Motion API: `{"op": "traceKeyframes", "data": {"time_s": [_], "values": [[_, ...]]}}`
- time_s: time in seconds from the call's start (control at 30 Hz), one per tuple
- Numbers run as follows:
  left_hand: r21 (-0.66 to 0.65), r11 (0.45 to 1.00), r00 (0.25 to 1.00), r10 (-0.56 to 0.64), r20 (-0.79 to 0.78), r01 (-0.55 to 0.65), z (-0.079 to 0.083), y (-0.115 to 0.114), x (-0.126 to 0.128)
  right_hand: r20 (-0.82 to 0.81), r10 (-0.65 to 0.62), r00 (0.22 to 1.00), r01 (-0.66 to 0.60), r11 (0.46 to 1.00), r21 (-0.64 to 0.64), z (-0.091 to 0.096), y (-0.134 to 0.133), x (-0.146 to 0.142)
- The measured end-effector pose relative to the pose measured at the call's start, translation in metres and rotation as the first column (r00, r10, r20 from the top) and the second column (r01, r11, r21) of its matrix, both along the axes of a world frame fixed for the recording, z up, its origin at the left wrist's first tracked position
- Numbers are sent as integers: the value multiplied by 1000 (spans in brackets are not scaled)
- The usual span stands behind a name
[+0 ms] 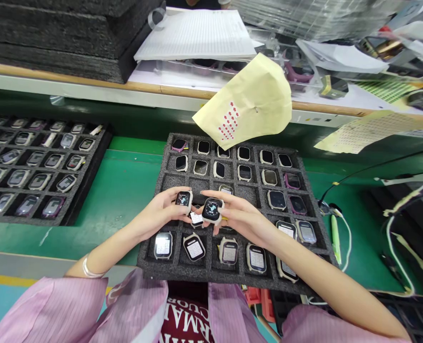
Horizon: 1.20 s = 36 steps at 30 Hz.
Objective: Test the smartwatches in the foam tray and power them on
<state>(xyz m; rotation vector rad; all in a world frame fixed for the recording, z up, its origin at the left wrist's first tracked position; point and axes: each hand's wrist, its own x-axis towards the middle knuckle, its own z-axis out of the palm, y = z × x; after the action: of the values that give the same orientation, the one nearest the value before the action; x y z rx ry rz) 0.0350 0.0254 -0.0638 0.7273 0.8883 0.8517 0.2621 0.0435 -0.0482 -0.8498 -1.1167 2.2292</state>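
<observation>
My left hand (169,206) is closed on a light-cased smartwatch (184,201) with no strap, its screen lit and facing up. Beside it, my right hand (233,215) grips another strapless smartwatch (212,210), also showing a lit picture. Both watches are held above a dark grey foam tray (200,272) divided into square pockets. Many pockets hold watches; in the front row, one watch (163,245) shows a white screen, and a tilted one (194,247) does too. Farther back, the screens are dark. My hands and forearms hide part of the tray's middle and right.
A second foam tray of watches (67,215) lies at left on the green bench (125,186). Yellow paper (265,90) hangs from the shelf edge over the tray's back. A green pen-like tool (335,238) and a white cable (350,245) lie at right. Black foam (54,43) is stacked above.
</observation>
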Motion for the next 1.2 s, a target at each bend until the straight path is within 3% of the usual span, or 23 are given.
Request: {"op": "traceKeyframes", "data": {"time_s": [0.17,0.47,0.6,0.7,0.8,0.93,1.0,1.03,1.07,1.13,1.2], "values": [[-78,997,998,32,61,-27,4,2,-3,120,11,993,-30,988,153,-3,-1,-2],[-15,1000,1000,-11,-18,11,-4,-4,2,194,37,980,-92,954,284,-11,-2,-3],[-15,1000,1000,-11,-4,11,-4,-3,1,300,58,952,-185,891,415,-10,-3,-4],[-10,1000,1000,-21,-2,21,-2,-3,0,452,-21,892,-278,762,585,-7,-7,-4],[-6,999,999,-36,5,36,-2,-3,-1,511,-117,852,-364,569,737,-4,-9,-4],[21,1000,1000,-20,8,20,-4,-5,0,510,-202,836,-428,339,838,0,-7,1],[43,999,1000,-24,17,24,-5,-6,0,509,-255,822,-448,262,855,3,-5,4],[57,998,999,-27,20,26,-5,-6,0,511,-261,819,-449,264,854,5,-4,5],[74,997,999,-30,20,28,-5,-7,1,512,-245,823,-437,301,847,6,-4,6],[108,994,999,-37,5,36,-5,-7,0,497,-180,849,-380,446,811,8,-5,6],[133,990,999,-40,-24,43,-5,-8,0,455,-126,882,-283,631,723,8,-8,5]]}}
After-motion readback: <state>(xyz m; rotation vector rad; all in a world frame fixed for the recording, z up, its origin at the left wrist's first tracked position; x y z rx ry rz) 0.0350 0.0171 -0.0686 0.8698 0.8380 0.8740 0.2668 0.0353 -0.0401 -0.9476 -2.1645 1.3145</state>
